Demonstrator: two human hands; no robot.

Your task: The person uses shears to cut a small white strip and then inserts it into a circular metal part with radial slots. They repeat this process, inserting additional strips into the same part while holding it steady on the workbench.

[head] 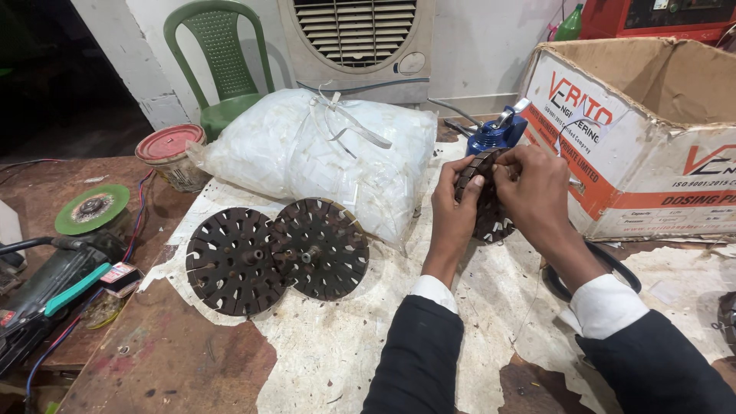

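A single head-worn camera looks steeply down and forward over the worn brown wooden counter [165, 360] from close range. Both dark-sleeved forearms enter from the bottom edge, and the view faces a white wall [475, 46] behind the counter.

l hand [452, 205] + r hand [534, 193] close together, fingers curled

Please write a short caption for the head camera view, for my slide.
Both hands, left and right, hold a dark slotted metal disc upright on the workbench, two similar discs lying nearby.
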